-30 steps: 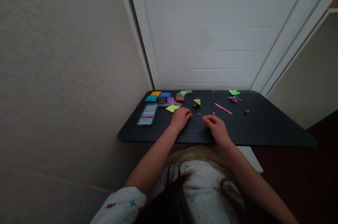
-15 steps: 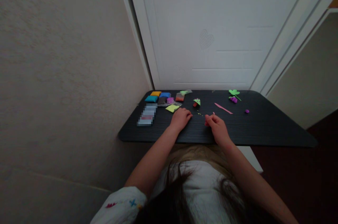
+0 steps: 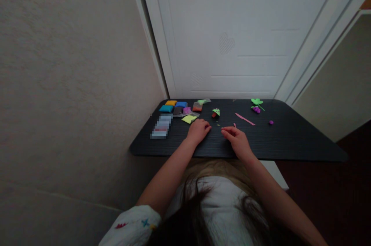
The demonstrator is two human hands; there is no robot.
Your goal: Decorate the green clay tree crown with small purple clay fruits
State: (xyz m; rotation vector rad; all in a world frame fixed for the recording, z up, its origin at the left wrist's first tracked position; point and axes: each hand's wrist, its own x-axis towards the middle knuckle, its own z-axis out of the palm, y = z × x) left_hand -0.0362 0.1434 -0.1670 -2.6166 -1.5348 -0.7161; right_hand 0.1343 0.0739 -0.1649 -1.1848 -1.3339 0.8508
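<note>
My left hand [image 3: 198,131] rests on the dark table with its fingers curled in and the thumb against them; whatever they may enclose is hidden. Across a small gap, my right hand [image 3: 238,138] has thumb and forefinger pinched together, and anything between the tips is too small to make out. Tiny yellow clay bits [image 3: 218,125] lie just beyond those fingertips. Behind them stands a small clay figure [image 3: 216,112] with a light green, dotted top and a red part below. A small pink piece [image 3: 234,124] shows right behind my right hand.
Packets of coloured clay, including a yellow packet [image 3: 189,118] and a teal packet [image 3: 166,109], lie at the left near a blurred rectangle [image 3: 161,125]. On the right are a pink clay knife [image 3: 245,119], a green clay flower [image 3: 257,101], purple clay grapes [image 3: 256,109] and a purple ball [image 3: 271,122].
My right hand has shifted slightly left toward the yellow bits, its fingers going from curled to an extended pinch. My left hand stays in place.
</note>
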